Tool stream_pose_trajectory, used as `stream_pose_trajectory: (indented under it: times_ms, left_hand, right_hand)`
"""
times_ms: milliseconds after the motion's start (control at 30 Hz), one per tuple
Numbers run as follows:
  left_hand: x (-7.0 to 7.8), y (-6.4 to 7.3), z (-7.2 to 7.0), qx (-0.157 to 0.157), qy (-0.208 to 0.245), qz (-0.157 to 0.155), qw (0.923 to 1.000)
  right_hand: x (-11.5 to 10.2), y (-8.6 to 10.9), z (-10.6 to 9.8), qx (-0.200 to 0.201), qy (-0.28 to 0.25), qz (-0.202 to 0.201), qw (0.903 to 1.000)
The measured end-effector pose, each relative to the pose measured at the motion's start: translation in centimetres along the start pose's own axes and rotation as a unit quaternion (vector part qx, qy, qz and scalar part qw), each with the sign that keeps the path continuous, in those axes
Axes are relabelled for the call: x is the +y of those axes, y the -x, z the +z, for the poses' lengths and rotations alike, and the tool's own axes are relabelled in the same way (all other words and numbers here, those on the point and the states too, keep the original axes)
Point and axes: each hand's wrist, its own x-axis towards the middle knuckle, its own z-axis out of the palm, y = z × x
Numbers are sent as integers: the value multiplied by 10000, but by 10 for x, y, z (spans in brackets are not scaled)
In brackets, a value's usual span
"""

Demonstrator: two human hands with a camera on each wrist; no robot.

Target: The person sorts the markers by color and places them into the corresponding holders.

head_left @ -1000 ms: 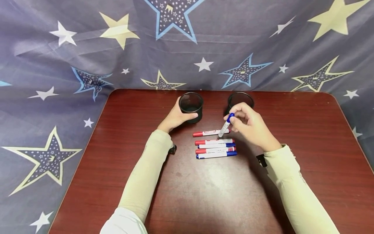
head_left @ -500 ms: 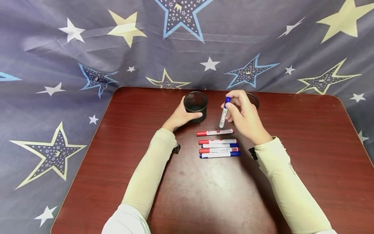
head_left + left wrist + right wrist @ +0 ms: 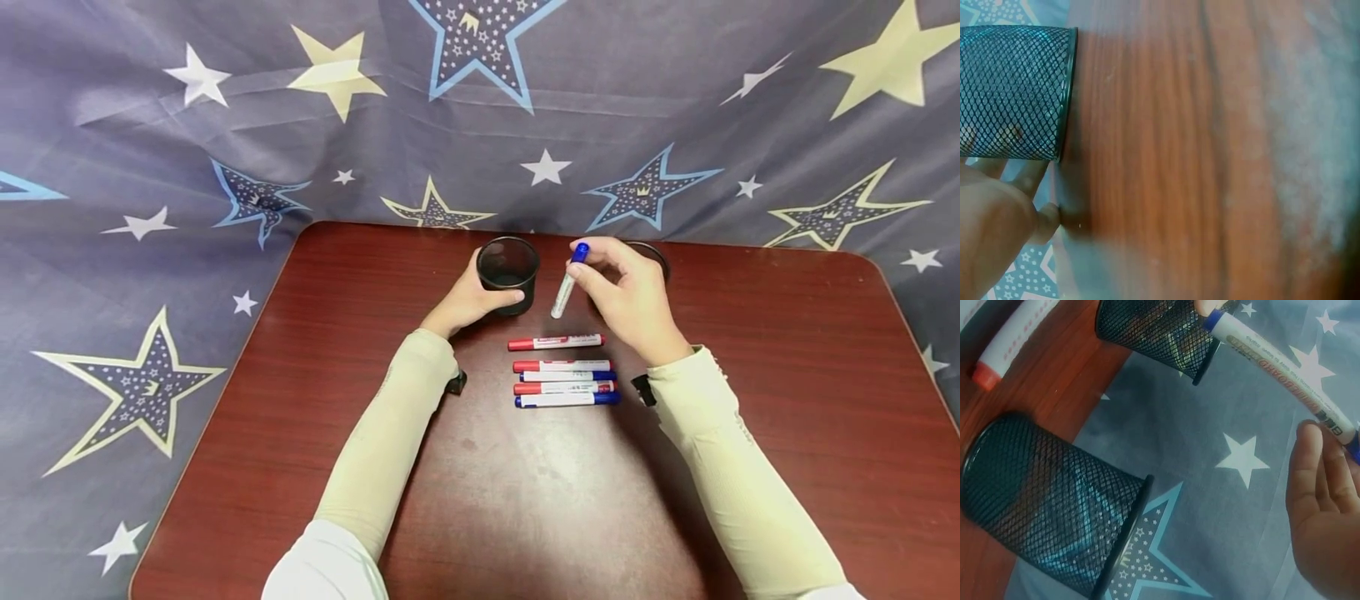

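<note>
The right hand (image 3: 628, 292) pinches a blue-capped marker (image 3: 565, 289), tilted, lower end leftward, just right of the mesh cup (image 3: 528, 293) that the left hand (image 3: 468, 300) grips on the table (image 3: 360, 275).

You have a reddish-brown table (image 3: 480, 492) with visible wood grain below you, its far corners rounded at 10 and 3 o'clock in the head view; a pale glare (image 3: 555, 496) lies on it toward 5 o'clock. Behind its far edge you see a creased grey-blue cloth (image 3: 600, 125), which also runs down past the left edge at 9 o'clock. On it you find a blue-outlined star (image 3: 483, 54) at 12, solid yellow stars (image 3: 341, 75) at 11 and 2, a cream-outlined star (image 3: 146, 387) between 8 and 9, and a small white star (image 3: 120, 546) at 8.
</note>
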Motion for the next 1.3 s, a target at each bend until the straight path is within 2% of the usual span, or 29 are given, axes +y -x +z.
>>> stream_pose_trajectory:
  times_ms: [67, 167, 500, 667, 800, 967, 1300]
  left_hand:
    - [-10, -4, 0, 57, -5, 12, 10000]
    - [-15, -6, 0, 127, -103, 31, 9999]
    - [-14, -4, 3, 289, -149, 251, 9992]
    - [-15, -4, 4, 295, -119, 291, 9991]
    - [-16, -3, 3, 298, -153, 251, 9991]
    - [-16, -1, 4, 298, -99, 291, 9991]
    - [-16, -2, 3, 250, -121, 281, 9992]
  right_hand:
    - [0, -2, 3, 44, -95, -23, 9999]
    - [0, -3, 6, 63, -205, 0, 9998]
    - [-8, -19, 20, 72, -14, 265, 9996]
    - [-10, -33, 29, 217, 34, 59, 9997]
    - [-10, -43, 40, 162, -39, -21, 9999]
    - [-2, -48, 60, -33, -65, 97, 9999]
    - [24, -53, 86, -267, 374, 337, 9984]
